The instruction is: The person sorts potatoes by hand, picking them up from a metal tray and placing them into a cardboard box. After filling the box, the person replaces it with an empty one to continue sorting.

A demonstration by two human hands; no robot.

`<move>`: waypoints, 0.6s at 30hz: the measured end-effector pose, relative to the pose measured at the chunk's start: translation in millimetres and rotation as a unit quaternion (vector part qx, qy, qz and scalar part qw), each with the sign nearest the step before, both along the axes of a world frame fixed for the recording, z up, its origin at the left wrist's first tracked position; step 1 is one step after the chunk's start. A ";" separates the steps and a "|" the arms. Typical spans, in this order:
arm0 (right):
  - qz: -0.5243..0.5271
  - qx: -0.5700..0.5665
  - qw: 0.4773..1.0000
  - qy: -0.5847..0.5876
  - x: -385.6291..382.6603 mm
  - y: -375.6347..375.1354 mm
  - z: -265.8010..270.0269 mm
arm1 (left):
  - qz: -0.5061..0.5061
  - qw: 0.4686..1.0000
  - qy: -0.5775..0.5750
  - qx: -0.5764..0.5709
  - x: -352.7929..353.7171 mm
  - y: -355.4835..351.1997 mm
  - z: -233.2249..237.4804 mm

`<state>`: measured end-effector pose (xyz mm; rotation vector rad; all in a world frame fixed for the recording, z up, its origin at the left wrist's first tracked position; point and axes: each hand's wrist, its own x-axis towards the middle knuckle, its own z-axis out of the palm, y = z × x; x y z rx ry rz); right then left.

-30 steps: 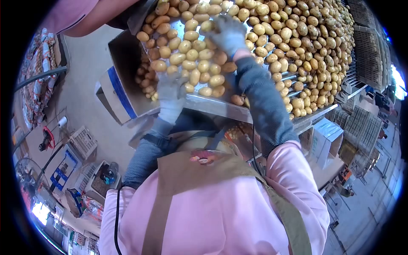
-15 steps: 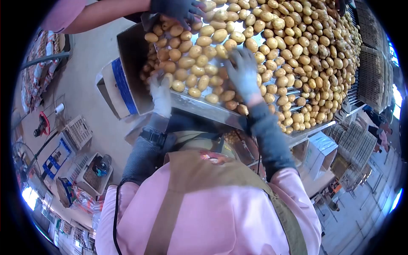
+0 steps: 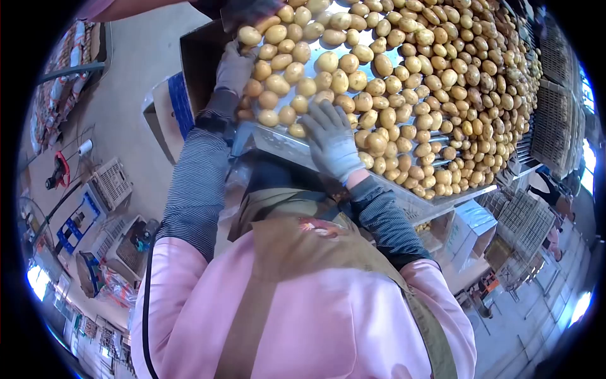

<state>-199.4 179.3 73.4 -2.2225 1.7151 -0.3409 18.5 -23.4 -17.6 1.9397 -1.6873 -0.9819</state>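
Observation:
A metal sorting table is covered with many yellow-brown potatoes. My right hand, in a grey glove, lies flat with fingers spread on potatoes near the table's front edge. My left hand, also gloved, reaches to the potatoes at the table's left end, beside an open cardboard box. Its fingertips are hidden among the potatoes. Another person's dark-gloved hand is on the potatoes just above my left hand.
A blue-and-white carton sits beside the cardboard box. Plastic crates stand at the table's right. A white box sits under the table. A white basket and a scale are on the floor at left.
My left hand has moved up along the table's left end toward the far potatoes. My right hand has pulled back to the near edge. The other person's hand stays at the top.

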 end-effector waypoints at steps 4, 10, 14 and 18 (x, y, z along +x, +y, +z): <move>-0.166 0.071 0.926 -0.330 -10.4 16.9 -8.5 | 0.035 0.988 0.135 -0.072 -16.5 44.8 86.7; -0.267 0.139 0.817 -0.492 -16.8 34.8 23.4 | -0.299 0.926 0.103 -0.207 -60.7 159.0 107.7; -0.445 0.215 0.691 -0.527 -52.5 55.2 25.0 | -0.264 0.943 0.067 -0.193 -79.9 122.3 81.5; -0.494 0.197 0.577 -0.620 -74.2 80.7 39.2 | -0.439 0.835 -0.116 -0.310 -80.5 114.2 69.4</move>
